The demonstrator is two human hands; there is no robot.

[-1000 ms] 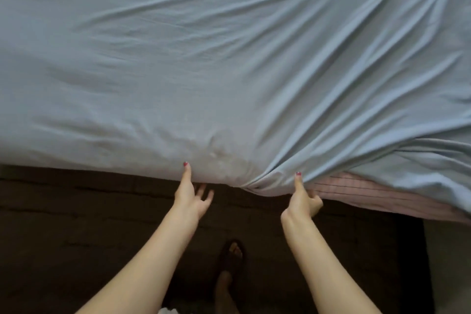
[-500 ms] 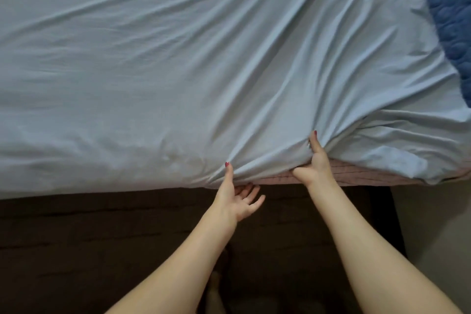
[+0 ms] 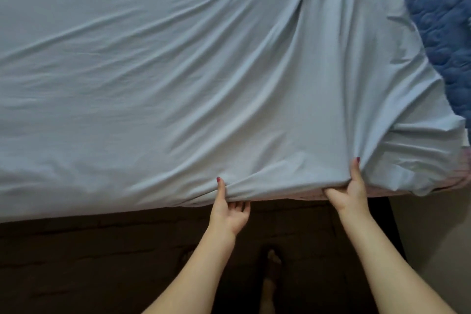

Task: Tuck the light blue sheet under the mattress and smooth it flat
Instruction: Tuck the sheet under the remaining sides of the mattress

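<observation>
The light blue sheet [image 3: 178, 84] covers the mattress top, with long creases running toward the near right corner. My left hand [image 3: 229, 211] grips the sheet's near edge, thumb on top and fingers curled beneath. To its right, my right hand [image 3: 349, 188] holds the same edge the same way, thumb pointing up over a bunched fold. A strip of pink mattress [image 3: 458, 181] shows under the loose sheet near the right corner.
A dark blue quilted pad [image 3: 438, 20] lies uncovered at the top right. The dark bed base [image 3: 102, 262] runs below the mattress edge. My foot [image 3: 272, 260] stands between my arms. Pale floor [image 3: 433, 237] lies to the right.
Both hands have shifted right along the near edge, still holding the sheet. The view has followed, bringing the blue quilted pad and the right corner into sight.
</observation>
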